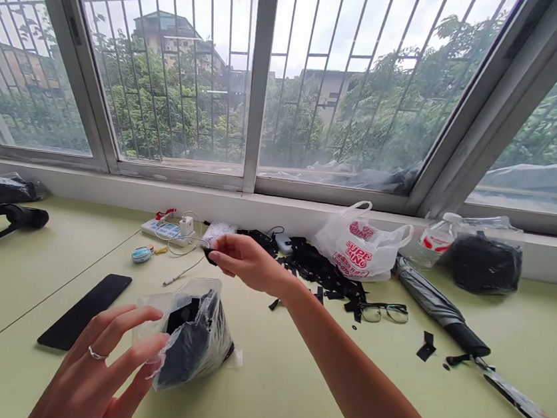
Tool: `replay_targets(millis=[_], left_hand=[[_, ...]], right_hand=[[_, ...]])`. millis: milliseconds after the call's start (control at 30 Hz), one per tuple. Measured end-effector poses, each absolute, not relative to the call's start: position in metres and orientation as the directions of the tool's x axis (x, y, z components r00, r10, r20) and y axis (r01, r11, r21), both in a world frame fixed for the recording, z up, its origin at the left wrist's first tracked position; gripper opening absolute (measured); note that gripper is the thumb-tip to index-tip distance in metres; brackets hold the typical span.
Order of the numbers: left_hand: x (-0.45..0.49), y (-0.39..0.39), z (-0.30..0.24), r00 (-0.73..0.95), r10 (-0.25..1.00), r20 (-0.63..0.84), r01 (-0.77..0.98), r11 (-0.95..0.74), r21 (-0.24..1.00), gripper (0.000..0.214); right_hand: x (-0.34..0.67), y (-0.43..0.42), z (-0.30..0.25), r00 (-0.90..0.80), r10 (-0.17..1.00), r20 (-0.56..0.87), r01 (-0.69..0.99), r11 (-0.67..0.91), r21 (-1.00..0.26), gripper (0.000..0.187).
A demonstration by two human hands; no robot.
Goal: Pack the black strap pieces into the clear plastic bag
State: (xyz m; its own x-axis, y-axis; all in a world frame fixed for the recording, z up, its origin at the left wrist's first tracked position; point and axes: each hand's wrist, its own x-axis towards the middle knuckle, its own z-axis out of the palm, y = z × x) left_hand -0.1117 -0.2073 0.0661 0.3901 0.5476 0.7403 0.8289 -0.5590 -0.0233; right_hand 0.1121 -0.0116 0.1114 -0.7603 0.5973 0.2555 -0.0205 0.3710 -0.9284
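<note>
My left hand, with a ring on one finger, is at the bottom left, its fingers apart. Its fingertips rest against a clear plastic bag wrapped around a dark object, which the film partly hides. My right hand reaches across the green table from the lower right. Its thumb and fingers pinch a small black piece, close to a heap of black scraps. A white item lies just behind the pinched piece.
A black phone lies near my left hand. Farther back are a power strip with a charger, a white printed bag, a water bottle, glasses, and a grey umbrella. Windows with metal bars run behind.
</note>
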Motion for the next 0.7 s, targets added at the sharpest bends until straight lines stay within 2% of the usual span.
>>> replay_targets(millis=[67,167,233,333,467,567,633,700], left_hand=[[-0.111,-0.208,0.068,0.385,0.555,0.737,0.832,-0.555,-0.017,0.031],[-0.111,-0.209,0.07,0.373,0.566,0.736,0.845,-0.535,-0.017,0.031],[-0.11,-0.208,0.07,0.368,0.569,0.735,0.852,-0.524,-0.021,0.032],[-0.11,-0.206,0.069,0.37,0.573,0.731,0.853,-0.521,-0.025,0.033],[-0.109,-0.204,0.066,0.357,0.596,0.719,0.85,-0.526,0.014,0.036],[-0.108,-0.202,0.062,0.325,0.606,0.726,0.846,-0.53,0.064,0.038],[-0.108,-0.2,0.06,0.312,0.611,0.727,0.84,-0.536,0.09,0.038],[-0.107,-0.197,0.057,0.304,0.605,0.735,0.831,-0.546,0.106,0.037]], right_hand=[[0.102,-0.034,0.133,-0.826,0.501,0.257,0.005,0.464,-0.886,0.026],[0.092,-0.057,0.156,-0.908,0.372,0.194,0.154,0.724,-0.672,0.01],[0.088,-0.065,0.166,-0.946,0.297,0.132,0.18,0.817,-0.548,0.01],[0.085,-0.068,0.176,-0.976,0.211,0.053,0.161,0.866,-0.473,0.011],[0.079,-0.067,0.183,-0.989,0.147,-0.018,0.144,0.929,-0.34,0.023],[0.074,-0.062,0.187,-0.991,0.131,-0.023,0.131,0.937,-0.325,0.023],[0.074,-0.057,0.188,-0.988,0.155,0.019,0.136,0.914,-0.383,0.013],[0.084,-0.052,0.187,-0.978,0.183,0.105,0.114,0.879,-0.462,0.012]])
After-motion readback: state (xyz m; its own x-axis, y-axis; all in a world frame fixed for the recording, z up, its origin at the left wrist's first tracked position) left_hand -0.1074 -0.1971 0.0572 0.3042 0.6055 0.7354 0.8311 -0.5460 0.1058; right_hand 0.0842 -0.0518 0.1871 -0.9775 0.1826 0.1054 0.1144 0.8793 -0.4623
